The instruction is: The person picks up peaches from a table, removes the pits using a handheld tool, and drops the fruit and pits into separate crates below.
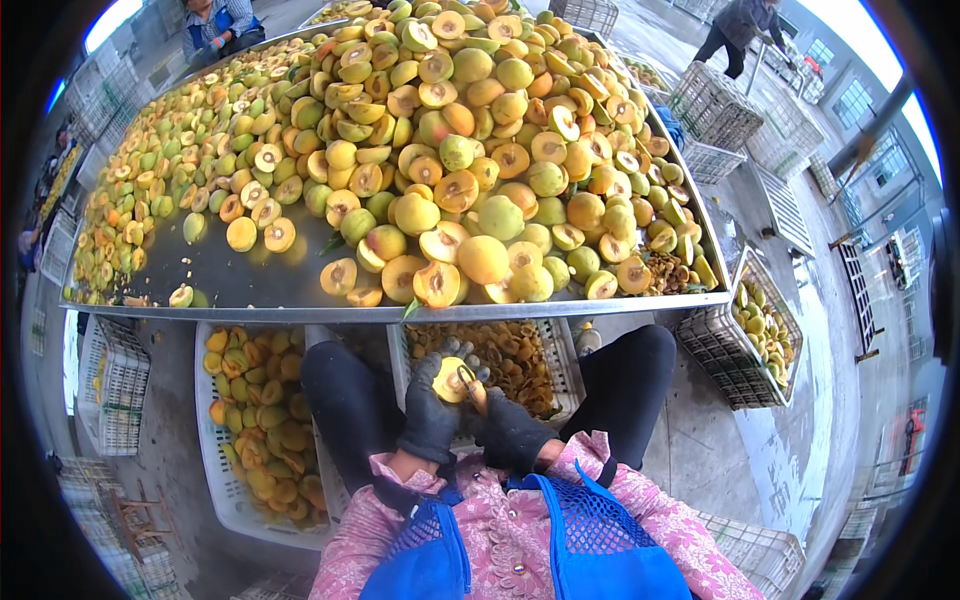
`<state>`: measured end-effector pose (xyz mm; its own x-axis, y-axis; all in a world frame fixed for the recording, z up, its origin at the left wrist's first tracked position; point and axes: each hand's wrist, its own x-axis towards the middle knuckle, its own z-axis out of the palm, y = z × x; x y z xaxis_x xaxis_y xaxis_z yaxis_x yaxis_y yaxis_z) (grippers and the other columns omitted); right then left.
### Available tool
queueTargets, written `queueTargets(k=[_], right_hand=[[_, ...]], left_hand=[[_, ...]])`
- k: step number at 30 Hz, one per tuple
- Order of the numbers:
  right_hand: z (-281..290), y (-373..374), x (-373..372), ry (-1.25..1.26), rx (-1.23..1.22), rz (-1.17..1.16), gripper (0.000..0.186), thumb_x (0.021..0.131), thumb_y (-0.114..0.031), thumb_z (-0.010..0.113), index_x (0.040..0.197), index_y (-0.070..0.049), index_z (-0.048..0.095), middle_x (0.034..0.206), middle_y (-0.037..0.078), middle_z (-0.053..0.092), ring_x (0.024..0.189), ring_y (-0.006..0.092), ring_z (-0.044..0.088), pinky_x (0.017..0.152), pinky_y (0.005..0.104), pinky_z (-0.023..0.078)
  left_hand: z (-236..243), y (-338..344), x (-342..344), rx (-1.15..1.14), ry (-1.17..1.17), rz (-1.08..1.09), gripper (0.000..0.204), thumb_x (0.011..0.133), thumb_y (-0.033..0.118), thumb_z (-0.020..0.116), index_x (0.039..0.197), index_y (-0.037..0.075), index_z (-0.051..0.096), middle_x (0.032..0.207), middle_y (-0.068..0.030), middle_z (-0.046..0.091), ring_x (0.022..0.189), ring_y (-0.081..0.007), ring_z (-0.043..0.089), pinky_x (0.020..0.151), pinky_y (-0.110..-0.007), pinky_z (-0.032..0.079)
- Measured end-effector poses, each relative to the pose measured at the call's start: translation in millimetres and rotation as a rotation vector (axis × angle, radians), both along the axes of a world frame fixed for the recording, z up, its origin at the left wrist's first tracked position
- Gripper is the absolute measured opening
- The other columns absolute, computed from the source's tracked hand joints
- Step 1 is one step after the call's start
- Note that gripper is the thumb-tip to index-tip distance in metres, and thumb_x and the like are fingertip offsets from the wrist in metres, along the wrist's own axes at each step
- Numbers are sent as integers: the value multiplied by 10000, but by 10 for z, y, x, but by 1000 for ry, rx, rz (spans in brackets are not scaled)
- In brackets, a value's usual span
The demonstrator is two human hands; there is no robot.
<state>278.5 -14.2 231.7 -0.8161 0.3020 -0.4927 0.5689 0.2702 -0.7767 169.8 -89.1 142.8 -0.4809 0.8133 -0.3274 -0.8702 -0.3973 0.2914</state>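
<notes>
My left hand [432, 410], in a dark glove, holds a halved yellow fruit [450, 380] cut side up, at lower centre. My right hand [505, 430], also gloved, grips a small tool with a curved metal end [470, 385], which touches the cut face. Beneath my hands sits a crate [564, 370] of pits and scraps. Ahead, a metal tray [150, 308] bears a large heap of whole and halved yellow-green fruit [460, 190].
A white crate of fruit halves [255, 420] stands at my left, another fruit crate [755, 330] at my right. Stacked crates [715, 105] line both sides. A person in blue [215, 30] is at the back left; a person in dark clothing [735, 30] walks at the back right.
</notes>
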Motion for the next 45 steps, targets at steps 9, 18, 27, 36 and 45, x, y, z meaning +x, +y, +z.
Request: queueTargets(k=[9,18,27,36,45], right_hand=[[-428,-119,-38,-8,35,-39,349,859,-170,488,1151,5,409,912,281,571,873,425,567,697,445,453],[-597,-177,-3,77,75,22,240,854,-160,514,1003,19,457,794,225,578,736,371,583,602,420,439],[-706,-34,33,60,-168,134,303,839,-156,517,1082,16,459,774,112,583,687,205,554,581,369,437],[-597,-9,42,-18,-394,86,388,806,-228,587,1075,32,487,756,95,593,611,166,560,513,298,430],[-391,50,74,12,-974,-144,284,818,-264,623,983,-71,496,612,-13,484,430,38,408,372,186,321]], left_hand=[[-129,69,66,-101,17,107,346,863,284,523,1081,17,500,1084,-157,557,892,-253,559,807,-433,488],[-137,-33,-1,-154,-12,95,315,845,253,522,1052,16,510,1044,-163,566,851,-272,568,779,-424,494],[30,-92,-94,-301,2,-213,283,819,219,538,976,-17,546,950,-192,615,747,-288,598,711,-397,510],[-82,-111,-139,-274,88,-334,276,819,210,539,964,-23,561,959,-188,618,750,-279,607,692,-389,515],[-122,34,-3,-217,67,-75,306,853,263,520,1040,21,521,1004,-177,591,818,-286,600,731,-412,524]])
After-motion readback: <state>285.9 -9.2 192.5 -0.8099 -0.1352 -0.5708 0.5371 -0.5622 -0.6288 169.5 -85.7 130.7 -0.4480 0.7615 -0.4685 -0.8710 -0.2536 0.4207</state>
